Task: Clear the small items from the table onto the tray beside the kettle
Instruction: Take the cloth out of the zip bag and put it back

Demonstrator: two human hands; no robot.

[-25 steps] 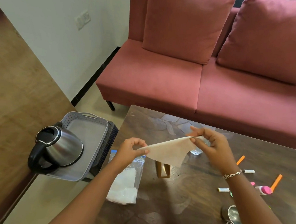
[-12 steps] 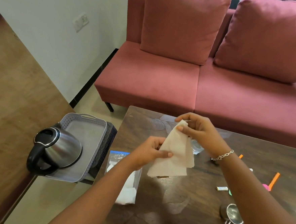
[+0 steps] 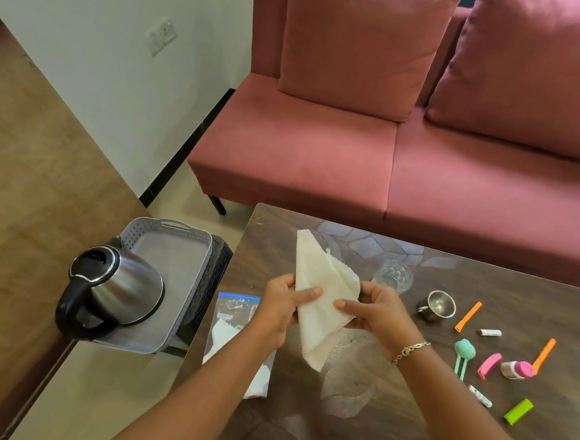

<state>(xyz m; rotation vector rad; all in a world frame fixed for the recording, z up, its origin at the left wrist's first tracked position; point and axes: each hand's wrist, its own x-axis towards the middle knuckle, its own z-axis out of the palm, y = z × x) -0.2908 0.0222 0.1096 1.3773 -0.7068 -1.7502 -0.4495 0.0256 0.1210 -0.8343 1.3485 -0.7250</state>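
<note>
A cream cloth (image 3: 318, 287), folded into a long triangle, stands upright over the dark table (image 3: 499, 303). My left hand (image 3: 284, 307) pinches its left edge and my right hand (image 3: 373, 311) grips its right edge. To the left, a grey perforated tray (image 3: 175, 266) holds a steel kettle (image 3: 115, 288) at its near end. On the table right of my hands lie a small steel cup (image 3: 437, 305), a glass (image 3: 394, 277), orange clips (image 3: 468, 316), a white tube (image 3: 489, 332), a teal clip (image 3: 464, 352), a pink clip (image 3: 489, 365), a pink-capped bottle (image 3: 517, 369) and a green clip (image 3: 519, 411).
A clear zip bag (image 3: 231, 322) with white contents lies at the table's left edge under my left forearm. A pink sofa (image 3: 320, 153) stands behind the table. The tray rests on a dark basket (image 3: 214, 279). A wooden surface (image 3: 25, 201) runs along the left.
My hands have come together lower on the cloth, which now stands folded in a taller, narrower triangle. The view shifted, so more small items show on the right.
</note>
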